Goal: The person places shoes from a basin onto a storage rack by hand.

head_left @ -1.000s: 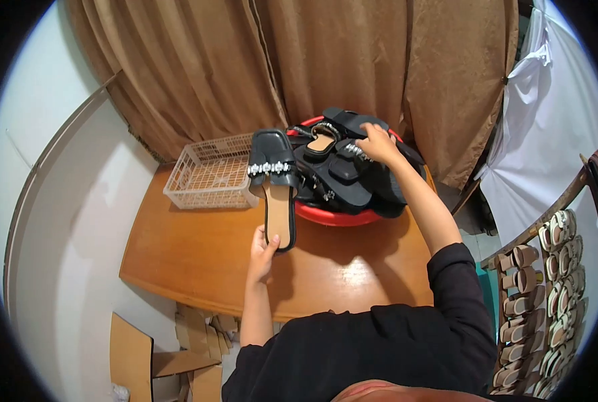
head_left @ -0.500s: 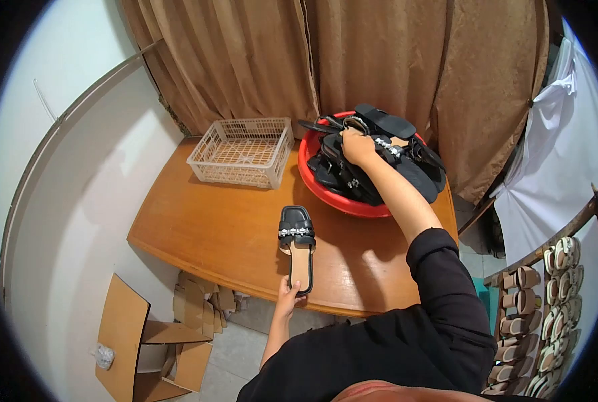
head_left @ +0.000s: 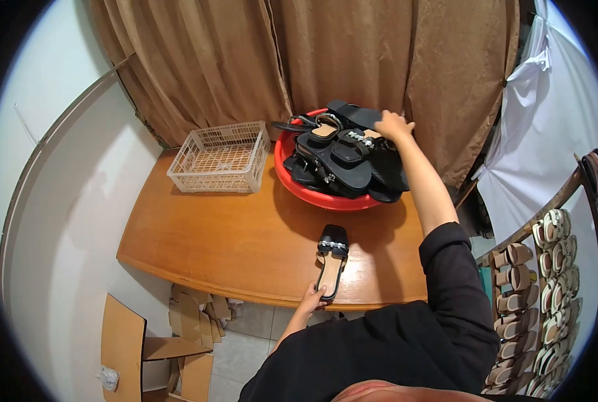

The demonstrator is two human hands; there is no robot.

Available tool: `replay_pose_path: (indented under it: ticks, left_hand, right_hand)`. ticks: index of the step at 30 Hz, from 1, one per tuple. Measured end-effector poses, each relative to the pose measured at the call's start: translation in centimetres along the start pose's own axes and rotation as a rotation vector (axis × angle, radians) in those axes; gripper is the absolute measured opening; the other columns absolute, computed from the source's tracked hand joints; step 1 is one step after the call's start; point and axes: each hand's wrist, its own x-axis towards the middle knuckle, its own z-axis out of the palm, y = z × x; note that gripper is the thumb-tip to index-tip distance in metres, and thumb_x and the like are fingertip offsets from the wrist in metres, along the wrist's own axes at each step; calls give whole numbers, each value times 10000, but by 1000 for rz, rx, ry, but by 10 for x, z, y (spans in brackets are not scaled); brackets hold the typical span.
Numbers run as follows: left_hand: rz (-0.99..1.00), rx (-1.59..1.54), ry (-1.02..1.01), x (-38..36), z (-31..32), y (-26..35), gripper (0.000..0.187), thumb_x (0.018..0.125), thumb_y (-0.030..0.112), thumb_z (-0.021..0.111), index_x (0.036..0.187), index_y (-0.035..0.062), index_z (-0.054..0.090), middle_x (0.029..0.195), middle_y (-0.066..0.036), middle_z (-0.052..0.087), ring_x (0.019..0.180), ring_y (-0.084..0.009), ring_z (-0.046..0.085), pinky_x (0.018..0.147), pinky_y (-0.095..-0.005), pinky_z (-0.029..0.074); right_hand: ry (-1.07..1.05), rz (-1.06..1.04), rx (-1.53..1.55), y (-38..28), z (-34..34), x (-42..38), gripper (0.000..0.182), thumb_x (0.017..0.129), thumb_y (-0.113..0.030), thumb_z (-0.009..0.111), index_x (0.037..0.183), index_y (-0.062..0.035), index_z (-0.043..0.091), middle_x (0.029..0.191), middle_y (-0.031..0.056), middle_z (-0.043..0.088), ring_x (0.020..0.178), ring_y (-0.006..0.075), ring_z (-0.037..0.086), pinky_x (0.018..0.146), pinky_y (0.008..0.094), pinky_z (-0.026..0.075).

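Observation:
My left hand grips the heel end of a black sandal near the table's front edge. The sandal has a tan insole and a strap with silvery ornaments, and its toe points away from me. My right hand is over the right back part of a red basin, its fingers apart at the pile of black sandals. Several of these sandals have sparkling straps, and some lie sole up.
A whitish plastic crate sits at the table's back left. Brown curtains hang behind the wooden table. Racks of sandals stand at the right, and cardboard pieces lie on the floor at the lower left.
The view has shifted. My right hand has moved right across the pile, away from the sandal at its left back. My left hand and its sandal have moved right relative to the table.

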Motion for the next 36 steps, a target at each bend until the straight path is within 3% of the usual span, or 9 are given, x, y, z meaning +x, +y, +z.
replay_pose_path:
  ticks: [5, 9, 12, 18, 19, 22, 25, 34, 36]
  left_hand:
    - [-27, 66, -87, 17, 12, -13, 400, 883, 335, 562, 1163, 101, 400, 936, -38, 591, 748, -111, 599, 560, -235, 480]
    - [-42, 112, -123, 19, 23, -14, 398, 882, 342, 561, 1147, 91, 402, 857, -45, 602, 643, -111, 592, 499, -233, 466]
    - [-48, 241, -153, 13, 28, 1, 402, 881, 336, 561, 1138, 74, 397, 805, -60, 613, 613, -124, 605, 467, -231, 455]
    - [34, 645, -99, 10, 39, 5, 417, 847, 367, 587, 1015, -2, 487, 762, -159, 635, 679, -225, 654, 514, -343, 490]
    - [298, 844, -20, 18, 36, -4, 486, 806, 438, 588, 924, -32, 556, 766, -221, 627, 749, -318, 641, 633, -415, 496]
    - [430, 1205, 22, 0, 44, 20, 545, 774, 499, 573, 871, -36, 600, 799, -248, 623, 810, -370, 614, 713, -432, 480]
    - [403, 1318, 21, -6, 51, 37, 539, 766, 512, 573, 810, -21, 634, 816, -231, 631, 780, -362, 616, 700, -435, 483]
    - [331, 1322, 31, -9, 46, 63, 476, 756, 488, 591, 732, 16, 653, 780, -204, 633, 745, -352, 612, 682, -416, 478]
    - [478, 849, 63, 2, 39, 56, 438, 827, 460, 539, 906, 36, 620, 804, -137, 644, 745, -266, 626, 658, -381, 479]
  right_hand:
    - [-400, -207, 77, 81, -6, 5, 575, 549, -98, 673, 1097, -5, 523, 1071, 199, 597, 992, 310, 579, 814, 356, 468]
    - [29, -313, -2, 124, 20, -2, 317, 739, -124, 556, 1041, -29, 534, 950, 255, 608, 940, 374, 587, 775, 441, 469]
    - [377, -46, 121, 132, -11, -21, 227, 841, -188, 534, 1015, -44, 549, 914, 229, 616, 914, 399, 577, 769, 471, 454]
    - [811, -116, 454, 197, -63, -34, 194, 780, -161, 631, 884, 0, 599, 811, 178, 638, 771, 275, 634, 705, 342, 474]
    - [895, -91, 464, 202, -73, -42, 197, 779, -163, 642, 882, 2, 606, 805, 164, 644, 753, 252, 633, 699, 331, 475]
    - [1015, -148, 622, 224, -101, -66, 213, 756, -176, 690, 858, 1, 631, 785, 115, 655, 727, 200, 622, 685, 308, 475]
    - [942, -220, 1036, 206, -126, -118, 189, 789, -155, 693, 852, 11, 626, 760, 38, 627, 677, 81, 563, 631, 216, 460]
    - [720, -145, 1517, 169, -51, -222, 111, 815, -98, 660, 848, -17, 591, 796, -1, 567, 741, 71, 494, 706, 210, 403]
    - [542, -151, 1583, 150, -16, -238, 104, 816, -100, 660, 856, -29, 595, 799, 5, 590, 734, 73, 532, 681, 213, 431]
